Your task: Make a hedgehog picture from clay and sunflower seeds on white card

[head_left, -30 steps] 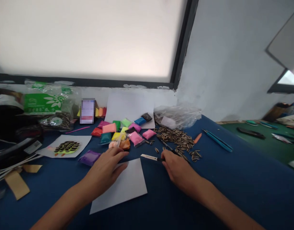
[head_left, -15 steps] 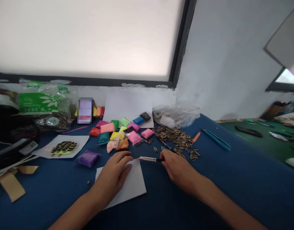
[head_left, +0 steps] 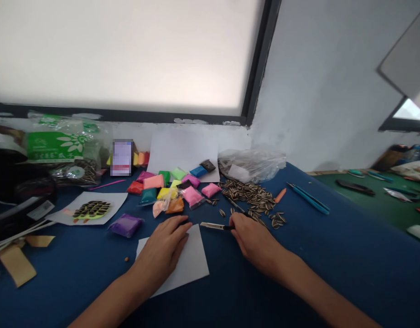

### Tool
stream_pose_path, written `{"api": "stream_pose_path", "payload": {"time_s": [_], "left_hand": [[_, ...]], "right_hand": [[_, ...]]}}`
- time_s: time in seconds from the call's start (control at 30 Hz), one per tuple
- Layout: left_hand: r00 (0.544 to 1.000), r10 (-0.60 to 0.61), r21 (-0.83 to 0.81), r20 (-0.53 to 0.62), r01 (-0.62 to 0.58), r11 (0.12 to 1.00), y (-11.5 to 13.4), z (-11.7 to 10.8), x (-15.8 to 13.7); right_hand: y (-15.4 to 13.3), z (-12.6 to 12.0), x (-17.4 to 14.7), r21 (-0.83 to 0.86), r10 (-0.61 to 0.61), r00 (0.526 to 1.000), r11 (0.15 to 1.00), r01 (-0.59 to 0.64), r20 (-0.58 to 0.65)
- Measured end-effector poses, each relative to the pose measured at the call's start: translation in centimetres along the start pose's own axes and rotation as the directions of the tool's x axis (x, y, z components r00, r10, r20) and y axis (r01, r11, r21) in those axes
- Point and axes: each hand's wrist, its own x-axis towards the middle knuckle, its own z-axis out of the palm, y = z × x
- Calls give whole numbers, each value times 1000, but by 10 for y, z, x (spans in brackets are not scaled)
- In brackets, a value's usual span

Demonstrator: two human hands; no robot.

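My right hand (head_left: 254, 239) is closed around the black handle of a utility knife (head_left: 215, 225). Its blade points left, level with the table, the tip just right of the paper's upper corner. My left hand (head_left: 165, 246) lies over a small white sheet of paper (head_left: 192, 266), fingers stretched out and holding nothing. Part of the sheet is hidden beneath that hand and wrist. Just beyond the right hand, a pile of striped sunflower seeds (head_left: 246, 193) is spread out, with a thin dark tool (head_left: 237, 206) lying at its near edge.
Colourful clay packets (head_left: 148, 196) cluster past my left hand, with a purple packet (head_left: 125, 226) nearer. At left lies a card with a seed-covered clay figure (head_left: 91, 210). Blue tweezers (head_left: 308, 199) rest at right. A phone (head_left: 121, 157) stands near a seed bag (head_left: 59, 150).
My left fingertips have shifted slightly, and a small gap now shows between them and the blade tip. The right hand and knife have barely moved.
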Motion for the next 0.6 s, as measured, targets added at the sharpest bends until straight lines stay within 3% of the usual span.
{"api": "stream_pose_path", "payload": {"time_s": [0.33, 0.6], "left_hand": [[1000, -5, 18, 28, 4, 1000, 0, 0, 2], [999, -5, -81, 39, 8, 997, 4, -6, 3]], "right_hand": [[-1, 2, 0, 18, -29, 1000, 999, 29, 3], [1, -3, -3, 48, -85, 996, 995, 83, 38]]}}
